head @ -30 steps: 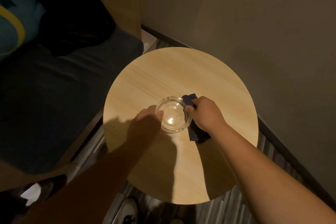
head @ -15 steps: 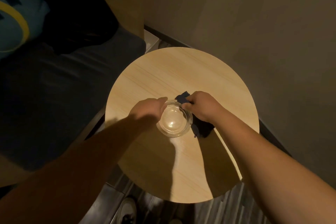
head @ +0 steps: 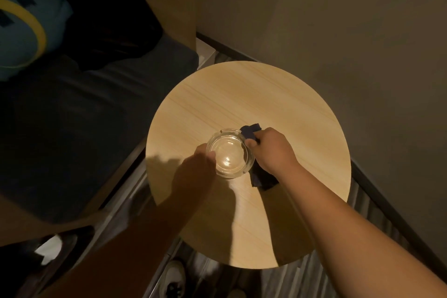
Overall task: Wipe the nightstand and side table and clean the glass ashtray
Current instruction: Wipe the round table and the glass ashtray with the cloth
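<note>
A clear round glass ashtray (head: 229,153) sits a little left of the middle of a round light-wood side table (head: 254,94). My left hand (head: 196,172) grips the ashtray's left rim, thumb on the edge. My right hand (head: 271,151) is closed on a dark blue cloth (head: 250,132) and presses it against the ashtray's right side. Part of the cloth hangs out below that hand onto the table. The ashtray's bowl looks empty.
A dark blue seat cushion (head: 84,116) lies left of the table, with a teal and yellow pillow (head: 21,24) in the far left corner. Grey walls close in behind and to the right. White shoes (head: 174,278) show on the striped floor below the table.
The ashtray tipped up toward my left hand half a second ago and now rests level again. My right hand with the cloth has slid back along the ashtray's right side.
</note>
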